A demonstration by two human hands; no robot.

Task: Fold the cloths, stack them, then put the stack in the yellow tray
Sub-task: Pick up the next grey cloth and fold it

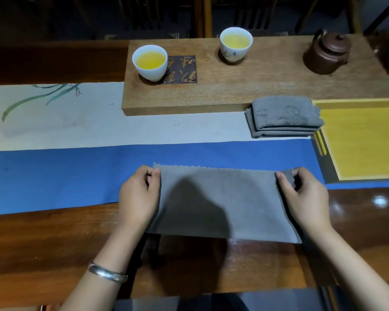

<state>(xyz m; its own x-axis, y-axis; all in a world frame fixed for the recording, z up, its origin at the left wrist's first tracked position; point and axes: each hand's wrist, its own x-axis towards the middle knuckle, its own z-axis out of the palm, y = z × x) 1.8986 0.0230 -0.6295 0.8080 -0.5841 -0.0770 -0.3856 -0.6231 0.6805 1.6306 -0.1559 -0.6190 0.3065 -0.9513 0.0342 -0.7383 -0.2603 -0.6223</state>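
A soft grey cloth [222, 203] with a scalloped far edge lies flat, half on the blue runner [54, 176], half on the glossy wooden table [43, 243]. The left hand [139, 196] pinches its far left corner; the right hand [305, 196] pinches the far right corner, fingers curled. A folded grey stack [283, 117] rests just left of the yellow tray [364, 140], touching its corner. The tea board's [234, 90] inlaid gold characters are unreadable.

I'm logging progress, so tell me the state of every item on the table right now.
Left hand: pinches the cloth's far left corner.
Right hand: pinches its far right corner.
Grey cloth: flat, being folded.
Folded cloths: stacked beside the tray.
Yellow tray: holds no cloths.
Two cups: full of yellow tea.
Teapot: lid on.
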